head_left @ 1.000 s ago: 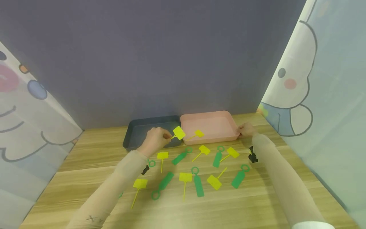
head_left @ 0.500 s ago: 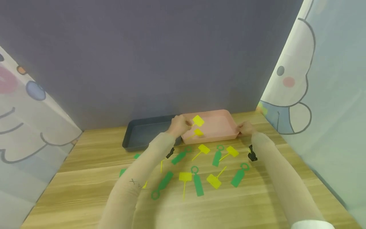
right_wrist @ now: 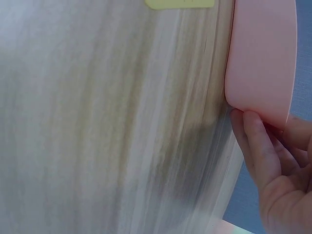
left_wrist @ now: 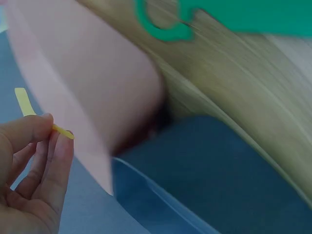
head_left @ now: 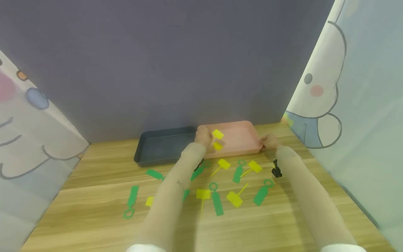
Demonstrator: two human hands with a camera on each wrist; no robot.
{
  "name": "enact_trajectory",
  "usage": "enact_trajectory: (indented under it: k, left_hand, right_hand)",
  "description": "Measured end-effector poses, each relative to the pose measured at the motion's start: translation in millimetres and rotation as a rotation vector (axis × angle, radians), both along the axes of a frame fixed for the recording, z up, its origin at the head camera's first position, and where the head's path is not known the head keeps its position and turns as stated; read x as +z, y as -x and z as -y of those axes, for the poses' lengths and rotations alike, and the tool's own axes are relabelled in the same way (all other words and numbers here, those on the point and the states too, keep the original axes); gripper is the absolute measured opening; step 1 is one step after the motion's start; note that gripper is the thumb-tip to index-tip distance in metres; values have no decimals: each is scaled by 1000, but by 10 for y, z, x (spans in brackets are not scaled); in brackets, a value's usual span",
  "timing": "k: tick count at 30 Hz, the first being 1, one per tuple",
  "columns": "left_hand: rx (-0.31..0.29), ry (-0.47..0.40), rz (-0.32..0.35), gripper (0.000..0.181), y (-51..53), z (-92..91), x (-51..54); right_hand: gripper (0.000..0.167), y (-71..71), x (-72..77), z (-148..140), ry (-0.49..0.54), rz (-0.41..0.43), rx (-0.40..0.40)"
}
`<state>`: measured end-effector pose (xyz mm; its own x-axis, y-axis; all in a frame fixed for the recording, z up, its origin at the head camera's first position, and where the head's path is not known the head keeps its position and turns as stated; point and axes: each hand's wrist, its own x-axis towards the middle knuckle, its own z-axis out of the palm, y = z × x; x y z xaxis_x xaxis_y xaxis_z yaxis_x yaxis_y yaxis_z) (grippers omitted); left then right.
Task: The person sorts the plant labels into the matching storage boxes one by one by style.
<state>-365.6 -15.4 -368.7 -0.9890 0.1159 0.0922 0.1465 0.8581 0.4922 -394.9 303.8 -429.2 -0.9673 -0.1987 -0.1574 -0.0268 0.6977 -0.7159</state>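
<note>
My left hand (head_left: 204, 136) is over the left end of the pink tray (head_left: 240, 138). It pinches the thin stem of a yellow plastic tag (head_left: 218, 134), whose flat rectangular head points right; the left wrist view shows this tag (left_wrist: 23, 101) between thumb and fingers. Just below it, a second yellow tag (head_left: 217, 146) lies in the tray, its stem hidden by the hand. My right hand (head_left: 270, 141) holds the tray's right front corner. In the right wrist view, its thumb is at the rim and its fingertips (right_wrist: 251, 117) are against the outer wall.
A dark blue-grey tray (head_left: 157, 148) stands beside the pink one, to its left. Several yellow tags (head_left: 234, 198) and several green tags with ring ends (head_left: 217, 203) lie spread over the wooden table (head_left: 94, 189). A dark panel (head_left: 189, 70) rises behind both trays.
My left hand has carried the yellow tag rightward from above the dark tray to over the pink tray, then lowered it slightly. The right hand stays on the tray corner.
</note>
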Motion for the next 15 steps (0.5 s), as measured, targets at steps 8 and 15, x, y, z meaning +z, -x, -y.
enact_trajectory:
  k: [8, 15]
  left_hand:
    - [12, 168, 6, 20, 119, -78, -96]
    - [-15, 180, 97, 15, 81, -4, -216]
  right_hand:
    - [35, -384, 405, 189, -151, 6, -40]
    - [34, 141, -272, -177, -11, -8, -6]
